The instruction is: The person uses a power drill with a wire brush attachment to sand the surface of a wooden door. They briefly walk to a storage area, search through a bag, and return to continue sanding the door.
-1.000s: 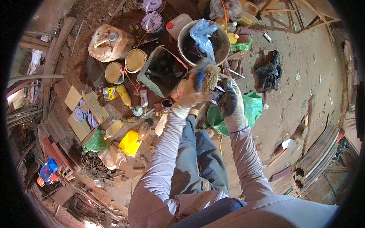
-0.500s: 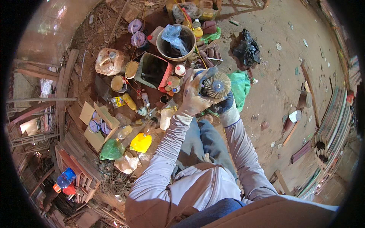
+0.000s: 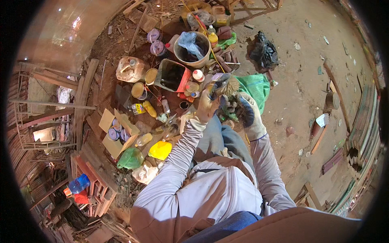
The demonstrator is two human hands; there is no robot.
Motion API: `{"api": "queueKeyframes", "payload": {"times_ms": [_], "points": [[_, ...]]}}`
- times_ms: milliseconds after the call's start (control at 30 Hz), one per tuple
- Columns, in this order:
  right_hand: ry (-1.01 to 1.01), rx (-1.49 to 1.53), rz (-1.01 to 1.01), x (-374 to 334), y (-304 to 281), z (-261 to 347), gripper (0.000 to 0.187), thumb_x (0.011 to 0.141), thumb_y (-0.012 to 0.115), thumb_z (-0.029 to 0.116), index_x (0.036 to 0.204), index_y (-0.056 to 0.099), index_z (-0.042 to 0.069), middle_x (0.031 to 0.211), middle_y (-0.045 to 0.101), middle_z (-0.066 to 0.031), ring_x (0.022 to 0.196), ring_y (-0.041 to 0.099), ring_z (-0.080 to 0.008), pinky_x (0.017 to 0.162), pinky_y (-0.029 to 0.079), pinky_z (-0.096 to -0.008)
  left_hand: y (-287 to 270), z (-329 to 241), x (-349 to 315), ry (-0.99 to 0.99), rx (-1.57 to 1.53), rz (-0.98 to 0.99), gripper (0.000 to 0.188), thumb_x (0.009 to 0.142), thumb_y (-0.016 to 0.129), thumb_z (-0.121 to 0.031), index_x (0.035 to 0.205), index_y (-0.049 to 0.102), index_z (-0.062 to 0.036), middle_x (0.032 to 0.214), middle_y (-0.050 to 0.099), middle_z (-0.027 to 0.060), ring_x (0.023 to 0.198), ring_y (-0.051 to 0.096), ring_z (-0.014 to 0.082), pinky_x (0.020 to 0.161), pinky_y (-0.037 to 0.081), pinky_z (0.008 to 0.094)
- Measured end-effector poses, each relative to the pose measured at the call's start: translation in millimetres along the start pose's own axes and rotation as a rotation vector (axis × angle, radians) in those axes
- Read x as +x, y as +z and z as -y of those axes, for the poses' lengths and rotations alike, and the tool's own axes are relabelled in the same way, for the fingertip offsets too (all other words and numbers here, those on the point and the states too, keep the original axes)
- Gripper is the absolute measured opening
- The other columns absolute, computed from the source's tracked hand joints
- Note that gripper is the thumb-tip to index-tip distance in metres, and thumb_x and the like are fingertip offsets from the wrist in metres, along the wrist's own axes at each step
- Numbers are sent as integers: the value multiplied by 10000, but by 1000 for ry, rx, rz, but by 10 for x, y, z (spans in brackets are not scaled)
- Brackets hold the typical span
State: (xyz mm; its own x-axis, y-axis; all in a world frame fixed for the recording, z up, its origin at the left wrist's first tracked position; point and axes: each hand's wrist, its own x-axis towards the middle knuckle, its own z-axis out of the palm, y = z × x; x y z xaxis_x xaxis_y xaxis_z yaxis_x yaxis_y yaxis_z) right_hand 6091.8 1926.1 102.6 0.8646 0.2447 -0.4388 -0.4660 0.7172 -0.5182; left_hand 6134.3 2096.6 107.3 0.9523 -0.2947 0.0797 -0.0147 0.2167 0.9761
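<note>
My left hand (image 3: 210, 100), in a pale glove with dark coating, is closed on a round, tan wheel brush (image 3: 230, 86) held above my knees. The wheel is tilted, so its bristly edge shows and its metal hub is hidden. Just below and to the right is my right hand (image 3: 250, 115), gloved alike, its dark palm side partly showing. The right fingers are bent in close under the wheel; what lies between them cannot be made out. Behind the wheel lies a green sack (image 3: 255, 91) on the ground.
Ahead stand a bucket (image 3: 208, 60) with a blue bag, a cut-open container (image 3: 164, 81) and a stained jerrycan (image 3: 131, 69). At left are an opened carton (image 3: 109, 148) with tins and a yellow container (image 3: 160, 150). A black bag (image 3: 263, 52) and stacked sheets (image 3: 362, 129) lie at right.
The wheel brush has tilted, its hub face turning out of sight. My right hand has moved from behind the wheel to below its right side, showing its palm. The view has shifted slightly.
</note>
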Motion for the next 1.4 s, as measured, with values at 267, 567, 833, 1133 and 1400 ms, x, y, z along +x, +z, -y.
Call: {"api": "queueKeyframes", "payload": {"times_ms": [267, 567, 833, 1133, 1400], "points": [[-43, -749, 22, -27, -236, -551, 736, 836, 714, 227, 1410, 277, 80, 1259, 467, -111, 1033, 533, -166, 752, 494, -270, -220, 666, -803, -313, 129, 59, 637, 795, 727, -142, 1341, 441, 19, 1283, 551, 110, 1152, 532, 192, 1000, 404, 304], [476, -388, -392, 91, -404, -1288, 348, 875, 670, 189, 1152, 525, 36, 937, 619, -32, 782, 593, -98, 691, 496, -251, -797, 782, -1096, -718, 361, 569, 988, 715, 809, -241, 1444, 202, 32, 1290, 518, 204, 1159, 526, 313, 1010, 398, 336], [443, -939, -303, 922, -359, -1484, 571, 743, 795, 317, 1129, 483, 35, 946, 648, -142, 873, 645, -239, 754, 501, -339, -2177, 2116, -987, -841, 479, -309, 540, 808, 729, -190, 1250, 462, -30, 985, 618, 74, 840, 592, 165, 757, 506, 297], [461, -1445, -175, 2023, -528, -1706, 800, 663, 790, 475, 1270, 421, 108, 1085, 622, -194, 1036, 604, -357, 848, 477, -412, -3593, 3199, -729, -1219, 723, -528, 515, 820, 671, -366, 1209, 547, -52, 1073, 651, 137, 988, 615, 287, 883, 466, 353], [35, -1633, -36, 3098, -952, -1731, 807, 714, 766, 453, 1317, 414, 48, 962, 643, -222, 809, 647, -389, 660, 510, -433, -3420, 3920, -1486, -1104, 722, -492, 403, 848, 644, -331, 1118, 589, -37, 1063, 650, 152, 987, 610, 292, 881, 470, 412]]}}
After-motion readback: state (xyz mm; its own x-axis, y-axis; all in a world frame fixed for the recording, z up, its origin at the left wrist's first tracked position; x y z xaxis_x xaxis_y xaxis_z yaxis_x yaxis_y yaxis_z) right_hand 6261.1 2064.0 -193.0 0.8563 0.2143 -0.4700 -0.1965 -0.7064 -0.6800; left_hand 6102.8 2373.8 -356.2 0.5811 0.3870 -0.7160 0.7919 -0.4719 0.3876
